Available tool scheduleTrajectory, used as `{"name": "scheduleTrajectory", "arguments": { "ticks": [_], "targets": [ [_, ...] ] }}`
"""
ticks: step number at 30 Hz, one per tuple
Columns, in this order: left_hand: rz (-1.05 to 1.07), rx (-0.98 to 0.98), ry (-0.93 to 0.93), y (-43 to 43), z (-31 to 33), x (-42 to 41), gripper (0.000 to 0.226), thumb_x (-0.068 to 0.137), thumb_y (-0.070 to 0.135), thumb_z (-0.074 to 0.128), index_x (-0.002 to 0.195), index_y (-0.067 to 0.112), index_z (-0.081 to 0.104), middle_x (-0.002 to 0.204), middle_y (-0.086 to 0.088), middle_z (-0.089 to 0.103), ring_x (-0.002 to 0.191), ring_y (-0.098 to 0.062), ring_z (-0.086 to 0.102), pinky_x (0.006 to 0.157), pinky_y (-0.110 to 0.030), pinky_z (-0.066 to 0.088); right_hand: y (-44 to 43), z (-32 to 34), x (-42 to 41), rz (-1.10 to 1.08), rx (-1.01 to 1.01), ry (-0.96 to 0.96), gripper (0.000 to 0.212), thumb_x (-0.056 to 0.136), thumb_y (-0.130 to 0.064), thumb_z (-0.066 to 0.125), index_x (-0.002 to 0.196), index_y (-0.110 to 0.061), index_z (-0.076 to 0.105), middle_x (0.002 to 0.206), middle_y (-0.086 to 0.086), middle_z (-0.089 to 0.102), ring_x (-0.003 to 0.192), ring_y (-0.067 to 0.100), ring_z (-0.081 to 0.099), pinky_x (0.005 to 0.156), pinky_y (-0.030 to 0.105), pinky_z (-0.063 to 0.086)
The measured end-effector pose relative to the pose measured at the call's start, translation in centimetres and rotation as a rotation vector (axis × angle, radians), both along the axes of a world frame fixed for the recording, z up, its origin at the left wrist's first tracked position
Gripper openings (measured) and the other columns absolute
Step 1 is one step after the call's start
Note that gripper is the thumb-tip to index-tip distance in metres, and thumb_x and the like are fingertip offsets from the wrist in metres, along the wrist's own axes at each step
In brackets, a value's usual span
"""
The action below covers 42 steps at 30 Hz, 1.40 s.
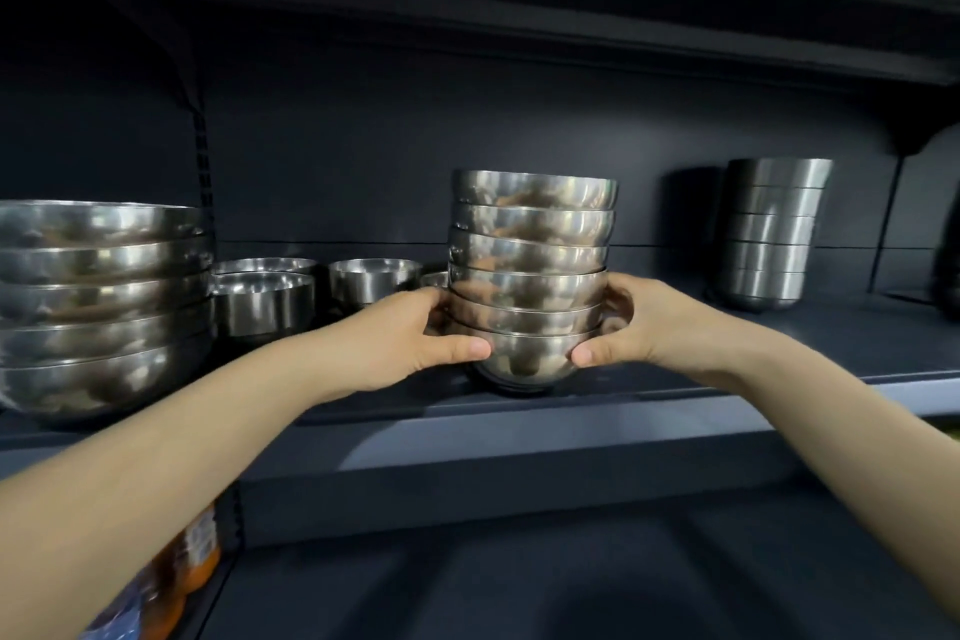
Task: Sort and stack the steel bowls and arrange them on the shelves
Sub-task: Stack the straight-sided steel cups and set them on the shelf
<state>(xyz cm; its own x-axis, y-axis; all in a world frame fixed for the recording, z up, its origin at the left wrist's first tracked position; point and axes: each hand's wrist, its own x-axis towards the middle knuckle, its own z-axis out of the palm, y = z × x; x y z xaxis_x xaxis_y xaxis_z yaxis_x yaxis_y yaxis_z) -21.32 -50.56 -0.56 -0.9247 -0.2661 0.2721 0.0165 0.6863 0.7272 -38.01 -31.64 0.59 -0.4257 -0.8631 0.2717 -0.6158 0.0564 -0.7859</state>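
1. The left hand [415, 338] and right hand [631, 327] were clamped on the lower bowls of a stack of six steel bowls [532, 270], one on each side.
2. The stack stood upright at the centre of the dark shelf [779, 353].
3. At nine o'clock of it sat a stack of larger bowls [98, 307], with smaller bowls [311, 291] between.
4. At two o'clock stood a stack of matte bowls [771, 234], well apart.

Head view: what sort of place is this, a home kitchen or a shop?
Probably a shop or stockroom. Dark metal shelving hangs on a slotted upright. It holds many identical steel bowls: a large stack, the middle stack held by both hands, another at the right. Packaged goods sit below.
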Motion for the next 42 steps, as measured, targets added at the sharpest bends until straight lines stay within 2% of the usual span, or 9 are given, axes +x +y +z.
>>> {"name": "scheduleTrajectory", "arguments": {
  "ticks": [5,13,21,25,29,34,36,39,42],
  "targets": [
    [-0.078,0.026,-0.003,3.0,0.5,-4.5,0.026,0.084,0.016,0.066,0.099,0.034,0.054,0.092,0.018,0.063,0.084,0.012,0.062,0.081,-0.007,0.047,3.4,0.4,-3.8,-0.028,0.016,0.007,0.056,0.058,-0.019,0.084,0.108,-0.016,0.061,0.104,0.004,0.07,0.098,0.018,0.067,0.09,0.027,0.053],
    [0.006,-0.001,-0.029,8.3,0.3,-13.3,0.036,0.076,0.034,0.075,0.106,0.025,0.058,0.11,0.006,0.066,0.109,-0.01,0.06,0.105,-0.034,0.043,8.6,0.5,-12.7,-0.035,0.043,0.003,0.055,0.06,-0.015,0.085,0.108,-0.015,0.059,0.108,0.007,0.068,0.101,0.02,0.066,0.09,0.028,0.053],
    [0.072,0.02,-0.06,11.9,-0.4,-20.2,0.029,0.08,0.027,0.072,0.102,0.03,0.054,0.111,0.006,0.064,0.11,-0.011,0.06,0.105,-0.036,0.043,11.4,0.2,-20.2,-0.012,0.088,-0.028,0.067,0.051,-0.018,0.092,0.108,-0.015,0.059,0.109,0.007,0.07,0.102,0.022,0.067,0.093,0.034,0.053],
    [0.083,0.0,-0.073,12.6,-0.5,-21.5,0.035,0.082,0.026,0.07,0.112,0.023,0.054,0.11,0.007,0.063,0.111,-0.011,0.059,0.105,-0.032,0.043,11.6,-0.2,-21.9,0.003,0.087,-0.048,0.051,0.063,-0.009,0.086,0.105,-0.018,0.059,0.107,0.004,0.069,0.1,0.018,0.067,0.087,0.026,0.053],
    [0.108,-0.008,-0.079,12.7,-0.6,-21.8,0.036,0.083,0.026,0.069,0.114,0.022,0.053,0.11,0.007,0.063,0.111,-0.01,0.059,0.104,-0.029,0.042,11.6,-0.8,-22.4,0.021,0.069,-0.063,0.063,0.054,-0.021,0.09,0.109,-0.022,0.06,0.107,-0.001,0.07,0.1,0.014,0.067,0.089,0.027,0.052],
    [0.114,0.013,-0.095,13.1,-0.7,-21.3,0.022,0.087,0.02,0.065,0.104,0.03,0.055,0.101,0.014,0.065,0.103,0.001,0.059,0.102,-0.02,0.041,11.8,-0.9,-21.9,0.055,0.096,-0.094,0.054,0.071,-0.013,0.08,0.117,-0.025,0.055,0.116,-0.005,0.067,0.107,0.01,0.064,0.092,0.025,0.05],
    [0.133,-0.021,-0.126,13.3,-0.8,-20.6,0.032,0.087,0.027,0.064,0.118,0.028,0.054,0.114,0.011,0.064,0.11,-0.002,0.057,0.106,-0.024,0.039,12.2,-0.9,-21.5,0.036,0.154,-0.087,0.05,0.076,-0.016,0.077,0.12,-0.025,0.055,0.116,-0.004,0.067,0.108,0.01,0.063,0.097,0.03,0.05],
    [0.243,-0.151,-0.227,13.6,-0.7,-19.0,0.077,0.084,0.047,0.061,0.147,0.017,0.029,0.142,0.0,0.047,0.127,-0.014,0.047,0.11,-0.031,0.035,13.4,-1.3,-20.4,-0.032,0.233,-0.008,0.057,0.073,-0.035,0.078,0.124,-0.026,0.054,0.122,-0.007,0.065,0.114,0.007,0.059,0.107,0.035,0.043],
    [0.254,-0.181,-0.23,14.1,-0.6,-16.4,0.067,0.087,0.047,0.058,0.143,0.019,0.035,0.139,0.003,0.049,0.122,-0.011,0.051,0.107,-0.027,0.037,14.8,-1.2,-18.7,-0.183,0.301,0.121,0.081,0.074,-0.049,0.072,0.142,-0.02,0.04,0.141,-0.008,0.047,0.129,0.01,0.045,0.111,0.029,0.032]
  ]
}}
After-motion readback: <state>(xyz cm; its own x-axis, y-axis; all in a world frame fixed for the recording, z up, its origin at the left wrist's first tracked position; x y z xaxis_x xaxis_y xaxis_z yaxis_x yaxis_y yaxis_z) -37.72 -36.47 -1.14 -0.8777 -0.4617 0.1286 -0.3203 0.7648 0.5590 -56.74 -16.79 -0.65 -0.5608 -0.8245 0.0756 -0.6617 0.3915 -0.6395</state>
